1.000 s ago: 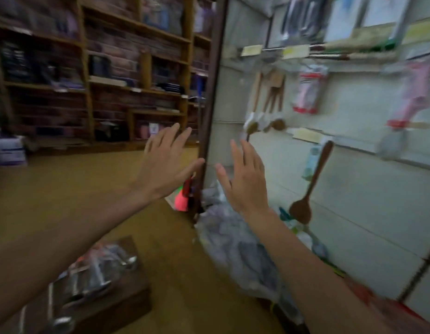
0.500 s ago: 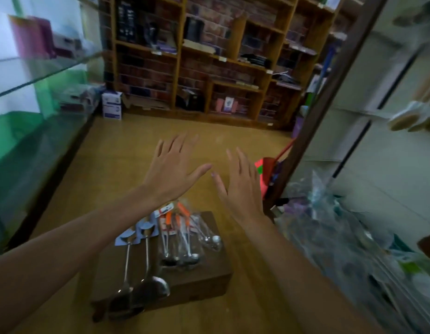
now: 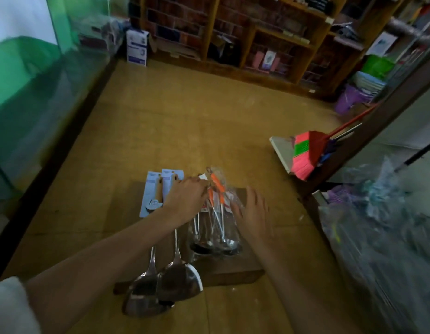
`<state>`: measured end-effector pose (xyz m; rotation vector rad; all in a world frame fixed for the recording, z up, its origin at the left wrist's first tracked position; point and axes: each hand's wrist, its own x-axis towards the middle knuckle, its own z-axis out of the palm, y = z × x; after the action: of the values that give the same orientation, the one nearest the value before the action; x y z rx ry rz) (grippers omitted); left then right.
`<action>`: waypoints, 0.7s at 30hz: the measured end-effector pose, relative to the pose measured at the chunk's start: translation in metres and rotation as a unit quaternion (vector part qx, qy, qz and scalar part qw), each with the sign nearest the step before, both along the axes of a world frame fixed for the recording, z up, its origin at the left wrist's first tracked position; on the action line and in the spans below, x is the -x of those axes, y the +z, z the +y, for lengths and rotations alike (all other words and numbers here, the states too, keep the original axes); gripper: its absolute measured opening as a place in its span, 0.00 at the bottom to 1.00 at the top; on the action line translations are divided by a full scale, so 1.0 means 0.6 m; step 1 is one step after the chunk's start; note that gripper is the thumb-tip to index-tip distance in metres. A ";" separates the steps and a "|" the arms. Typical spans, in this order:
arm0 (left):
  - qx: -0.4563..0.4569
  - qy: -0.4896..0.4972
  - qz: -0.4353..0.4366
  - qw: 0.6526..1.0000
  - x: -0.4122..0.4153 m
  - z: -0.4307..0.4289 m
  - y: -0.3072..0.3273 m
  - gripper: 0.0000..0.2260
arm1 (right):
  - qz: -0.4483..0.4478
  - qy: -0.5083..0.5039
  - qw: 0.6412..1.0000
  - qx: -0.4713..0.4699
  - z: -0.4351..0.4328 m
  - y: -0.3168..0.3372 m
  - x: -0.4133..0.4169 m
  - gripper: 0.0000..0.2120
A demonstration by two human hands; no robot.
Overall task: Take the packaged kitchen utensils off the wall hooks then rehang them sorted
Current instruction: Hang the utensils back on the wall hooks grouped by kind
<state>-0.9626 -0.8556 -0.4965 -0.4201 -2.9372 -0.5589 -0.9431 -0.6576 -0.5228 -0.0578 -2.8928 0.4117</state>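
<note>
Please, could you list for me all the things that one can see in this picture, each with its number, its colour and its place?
wooden block: one, dark brown, on the floor before the person
packaged spatulas: two, steel with pale blue cards, left part of the block, blades over its near edge
packaged ladles: at least two, orange handles, clear wrap, right part of the block
broom: one, pink and green bristles, leaning at a dark post on the right
box: one, white, floor at the far left
shelves: several, brown wood, far wall
plastic bags: a heap, clear, lower right
left hand: on the upper end of the ladles, grip unclear
right hand: fingers spread, at the ladles' right side
</note>
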 end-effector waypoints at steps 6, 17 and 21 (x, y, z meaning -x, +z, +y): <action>0.002 -0.018 -0.130 0.991 0.006 0.011 -0.103 0.08 | -0.126 -0.034 0.991 -0.033 0.013 -0.096 0.042 0.32; 0.038 -0.008 -0.078 0.996 0.011 0.033 -0.137 0.08 | -0.199 -0.120 0.972 -0.029 0.060 -0.131 0.042 0.26; -0.109 0.027 -0.110 0.988 0.020 0.053 -0.122 0.09 | -0.164 -0.135 0.976 -0.040 0.045 -0.118 0.025 0.25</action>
<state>-0.9745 -0.8239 -0.5695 -0.2689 -3.0340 -0.9649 -0.9582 -0.6305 -0.5934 -0.5487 -3.1536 0.2546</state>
